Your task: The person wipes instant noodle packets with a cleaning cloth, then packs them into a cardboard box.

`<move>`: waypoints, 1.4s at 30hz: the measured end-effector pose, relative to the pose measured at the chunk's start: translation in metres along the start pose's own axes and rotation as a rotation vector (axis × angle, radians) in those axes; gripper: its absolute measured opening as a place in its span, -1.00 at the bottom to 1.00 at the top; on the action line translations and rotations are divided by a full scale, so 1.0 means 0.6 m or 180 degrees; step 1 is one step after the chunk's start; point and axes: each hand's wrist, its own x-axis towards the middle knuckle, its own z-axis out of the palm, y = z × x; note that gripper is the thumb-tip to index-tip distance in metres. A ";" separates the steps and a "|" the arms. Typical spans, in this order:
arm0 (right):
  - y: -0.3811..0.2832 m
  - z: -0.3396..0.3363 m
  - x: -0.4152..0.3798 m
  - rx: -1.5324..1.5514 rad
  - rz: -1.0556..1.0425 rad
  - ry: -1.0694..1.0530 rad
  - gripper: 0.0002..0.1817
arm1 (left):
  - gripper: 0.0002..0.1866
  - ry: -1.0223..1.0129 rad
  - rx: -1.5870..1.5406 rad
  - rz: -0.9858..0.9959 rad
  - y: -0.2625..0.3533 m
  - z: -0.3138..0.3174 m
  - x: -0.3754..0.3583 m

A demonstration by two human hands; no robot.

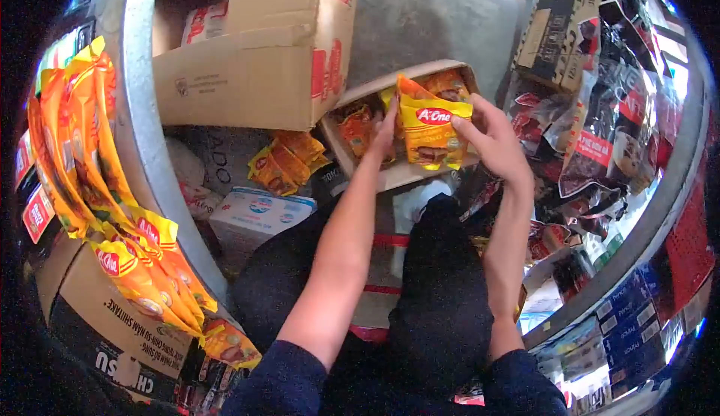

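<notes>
Both hands hold a small stack of yellow-and-orange A-One noodle packets (pixel 435 138) upright above a shallow cardboard box (pixel 409 176). My left hand (pixel 385 127) grips the stack's left side, its fingertips partly hidden behind the packets. On the other side, my right hand (pixel 496 137) has its thumb across the front packet and its fingers behind the top edge. Inside the box, orange packets (pixel 358 127) lie to the left, and another packet (pixel 448 84) lies behind the held stack.
A large open carton (pixel 247 78) stands at the back left. Loose orange packets (pixel 287 162) lie left of the shallow box. More A-One packets (pixel 142 266) rest beyond the metal rail (pixel 154 116). Glossy dark bags (pixel 592 146) crowd the right side below a brown box (pixel 559 33).
</notes>
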 end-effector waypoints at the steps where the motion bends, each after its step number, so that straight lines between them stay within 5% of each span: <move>1: -0.023 0.005 0.006 -0.0076 -0.0037 -0.0216 -0.79 | 0.03 -0.0090 -0.0199 0.0056 -0.014 0.008 -0.011; 3: -0.076 0.022 0.019 -0.0427 -0.0406 -0.0630 -0.77 | 0.04 -0.0030 -0.0130 0.0038 -0.018 0.028 -0.057; 12: -0.102 0.194 0.055 -0.1293 -0.0990 -0.2041 -0.78 | 0.09 0.1409 0.3663 0.0510 -0.033 0.103 -0.145; 21: -0.050 0.392 0.101 -0.0143 -0.1177 -0.2291 -0.73 | 0.17 0.1406 0.1383 0.0466 0.025 0.126 -0.118; 24: 0.016 0.471 0.145 -0.0010 -0.1314 -0.2082 -0.56 | 0.13 0.1422 0.1092 0.0398 0.025 0.125 -0.102; 27: 0.022 0.436 0.176 -0.1246 -0.0457 -0.3027 -0.38 | 0.06 0.1025 0.0813 0.0056 0.072 0.113 -0.109; 29: 0.064 0.370 0.174 -0.0993 -0.0864 -0.2886 -0.37 | -0.08 -0.0056 0.3227 -0.0073 0.117 0.098 -0.127; 31: 0.076 0.261 0.167 -0.0867 0.0259 -0.3178 -0.42 | -0.26 0.0194 0.2362 -0.0093 0.075 0.088 -0.116; 33: 0.099 0.150 0.129 0.0184 0.1113 -0.2593 -0.50 | -0.43 0.0596 0.0889 0.0027 0.037 0.087 -0.091; 35: 0.160 0.097 0.091 0.1041 0.2031 -0.1664 -0.56 | -0.38 0.0846 -0.0599 0.0517 0.056 0.094 -0.071; 37: 0.241 0.094 0.060 0.1315 0.2840 -0.0802 -0.59 | -0.36 0.1531 0.0468 0.0548 0.109 0.107 -0.075; 42: 0.348 0.179 0.072 0.2487 0.2384 0.0821 -0.70 | -0.32 0.1144 0.1374 0.0310 0.117 0.086 -0.046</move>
